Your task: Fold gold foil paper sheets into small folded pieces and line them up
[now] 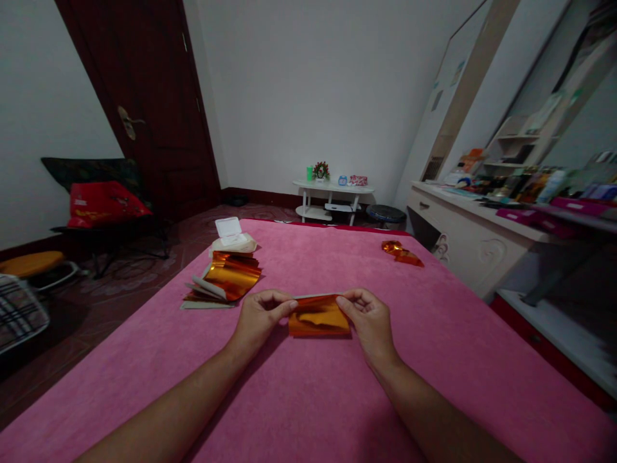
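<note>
Both hands hold one sheet of shiny gold-orange foil paper (pixel 319 318) by its far edge, above the pink cloth (pixel 308 399). My left hand (pixel 264 314) pinches the sheet's left corner between thumb and fingers. At the right corner, my right hand (pixel 369 316) pinches it the same way. A pale strip shows along the sheet's far edge. To the left of my left hand lies a stack of gold foil paper (pixel 234 276), its sheets fanned and curled. Crumpled or folded gold foil pieces (pixel 402 253) rest toward the far right of the cloth.
Behind the stack sits an open white container (pixel 231 236). A white low table (pixel 332 187) stands by the far wall, with a dark round stool (pixel 386 215) beside it. A cluttered white dresser (pixel 475 235) borders the right side. A red bag (pixel 106 204) rests on a chair at left.
</note>
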Demonstrator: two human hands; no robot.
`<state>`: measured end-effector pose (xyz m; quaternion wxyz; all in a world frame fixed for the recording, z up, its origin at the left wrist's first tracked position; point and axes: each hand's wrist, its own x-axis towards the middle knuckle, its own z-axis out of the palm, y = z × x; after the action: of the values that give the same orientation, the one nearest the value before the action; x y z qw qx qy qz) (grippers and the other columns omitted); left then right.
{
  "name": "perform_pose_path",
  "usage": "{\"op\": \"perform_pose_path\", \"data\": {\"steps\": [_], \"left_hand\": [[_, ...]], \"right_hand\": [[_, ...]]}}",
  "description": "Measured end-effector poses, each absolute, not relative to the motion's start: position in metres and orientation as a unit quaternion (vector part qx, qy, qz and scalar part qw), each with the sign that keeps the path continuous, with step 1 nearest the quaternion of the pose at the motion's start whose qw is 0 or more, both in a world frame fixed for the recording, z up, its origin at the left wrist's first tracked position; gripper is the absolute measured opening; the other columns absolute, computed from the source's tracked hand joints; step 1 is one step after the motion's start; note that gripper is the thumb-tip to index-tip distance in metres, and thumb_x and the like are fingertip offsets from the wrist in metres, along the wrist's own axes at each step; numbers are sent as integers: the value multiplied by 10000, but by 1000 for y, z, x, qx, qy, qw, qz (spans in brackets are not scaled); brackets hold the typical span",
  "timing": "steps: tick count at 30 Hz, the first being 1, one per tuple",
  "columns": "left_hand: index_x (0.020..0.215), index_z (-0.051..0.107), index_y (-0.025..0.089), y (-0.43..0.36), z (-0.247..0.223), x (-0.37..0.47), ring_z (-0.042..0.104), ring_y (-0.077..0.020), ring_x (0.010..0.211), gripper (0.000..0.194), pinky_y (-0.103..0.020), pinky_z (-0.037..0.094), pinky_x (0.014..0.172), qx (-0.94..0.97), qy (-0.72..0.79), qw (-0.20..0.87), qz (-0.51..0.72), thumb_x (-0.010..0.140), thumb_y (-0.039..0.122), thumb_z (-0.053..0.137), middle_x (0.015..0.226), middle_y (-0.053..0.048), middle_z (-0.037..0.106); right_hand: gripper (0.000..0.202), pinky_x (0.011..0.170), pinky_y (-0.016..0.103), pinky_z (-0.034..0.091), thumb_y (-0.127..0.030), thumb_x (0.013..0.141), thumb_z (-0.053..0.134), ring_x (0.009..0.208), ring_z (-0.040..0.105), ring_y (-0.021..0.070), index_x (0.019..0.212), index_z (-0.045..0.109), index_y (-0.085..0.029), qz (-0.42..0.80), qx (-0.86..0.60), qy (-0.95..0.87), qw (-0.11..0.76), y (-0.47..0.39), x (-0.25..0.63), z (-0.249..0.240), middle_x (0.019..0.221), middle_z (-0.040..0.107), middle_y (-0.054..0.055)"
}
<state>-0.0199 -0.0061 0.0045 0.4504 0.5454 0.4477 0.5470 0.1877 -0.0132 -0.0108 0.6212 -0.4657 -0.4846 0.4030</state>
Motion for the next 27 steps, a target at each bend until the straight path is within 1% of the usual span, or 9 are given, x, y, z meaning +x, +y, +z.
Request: {"op": "perform_pose_path", "data": {"steps": [3,6,10,13,19,27], "left_hand": [[628,707,131,-6,3,-21,583,-128,565,152,-219,463,558,557,443,442,546,627,272,762,624,-32,678],[628,706,132,-5,0,-21,590,-133,581,139,-221,468,565,565,439,438,545,634,262,757,634,-36,683],[624,704,135,-5,0,-21,589,-123,581,118,-211,463,564,565,436,436,548,642,242,751,635,-29,681],[617,703,137,-5,2,-21,574,-120,543,117,-211,450,531,565,442,432,547,641,243,748,596,-23,666],[621,700,132,-5,1,-20,571,-120,534,139,-211,446,519,563,444,431,548,639,260,753,603,-29,672],[618,698,127,-6,2,-21,552,-110,506,160,-207,438,506,560,451,433,544,631,273,761,579,-24,664]], "right_hand": [[298,645,280,506,-383,637,771,667,620,164,764,574,-199,406,-461,-464,638,-13,188,-10,712,634,-1],[359,655,273,506,-358,623,787,666,634,153,834,535,-215,420,-455,-441,649,-12,188,-11,733,646,-21],[385,664,275,505,-353,658,770,682,642,156,916,514,-224,424,-456,-449,641,-12,189,-12,759,658,-21],[389,679,286,509,-370,682,752,708,650,167,955,516,-224,414,-459,-464,634,-12,190,-13,778,664,-12],[370,681,285,508,-381,690,740,711,650,168,945,521,-228,410,-457,-473,632,-13,190,-13,778,669,-18],[363,661,264,501,-348,690,746,689,642,151,953,526,-227,418,-446,-468,638,-14,189,-10,764,665,-29]]}}
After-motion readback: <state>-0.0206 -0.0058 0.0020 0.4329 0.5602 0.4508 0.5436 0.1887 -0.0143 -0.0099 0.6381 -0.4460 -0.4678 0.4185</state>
